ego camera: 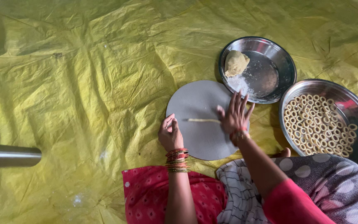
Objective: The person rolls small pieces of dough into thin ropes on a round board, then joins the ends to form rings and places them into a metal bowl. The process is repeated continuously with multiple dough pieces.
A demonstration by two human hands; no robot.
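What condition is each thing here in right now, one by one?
Dough strip: thin, lying on the board.
Round grey board: flat on the sheet.
Right hand: flat, fingers spread, on the strip.
Left hand: curled at the board's edge.
Dough lump: unrolled, in the plate.
Bowl: holding dough rings.

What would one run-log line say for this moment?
right hand: flat on thin dough strip | left hand: curled at round grey board edge | steel pan of dough rings: beside
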